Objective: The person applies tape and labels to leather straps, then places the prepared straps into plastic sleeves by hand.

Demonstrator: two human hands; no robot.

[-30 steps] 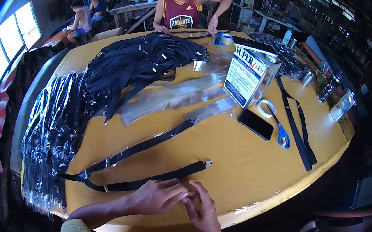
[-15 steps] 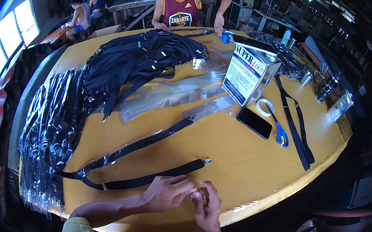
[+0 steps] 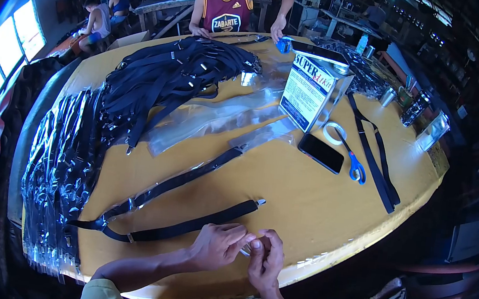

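My left hand (image 3: 219, 245) and my right hand (image 3: 266, 260) meet near the table's front edge, fingertips pinched together. Something small and shiny shows between them, too small to name. Just beyond lies a pair of black suspenders (image 3: 197, 221) with metal clips. Its nearer strap is bare and ends in a clip (image 3: 261, 202) above my hands. The farther strap runs inside a clear plastic sleeve (image 3: 180, 185). Both straps join at the left, by a stack of plastic-wrapped suspenders (image 3: 59, 171).
A heap of black suspenders (image 3: 171, 72) lies behind flat clear sleeves (image 3: 207, 120). Toward the right are a metal can (image 3: 310, 90), a phone (image 3: 321, 153), a tape roll (image 3: 333, 133), blue-handled scissors (image 3: 356, 169) and another suspender (image 3: 376, 158). A person (image 3: 225, 8) sits across the yellow table (image 3: 302, 214).
The view has shifted slightly, so the table's things appear a little left and higher. My hands stay pinched together, and a shiny bit now shows between them. The person opposite keeps a hand by the blue object.
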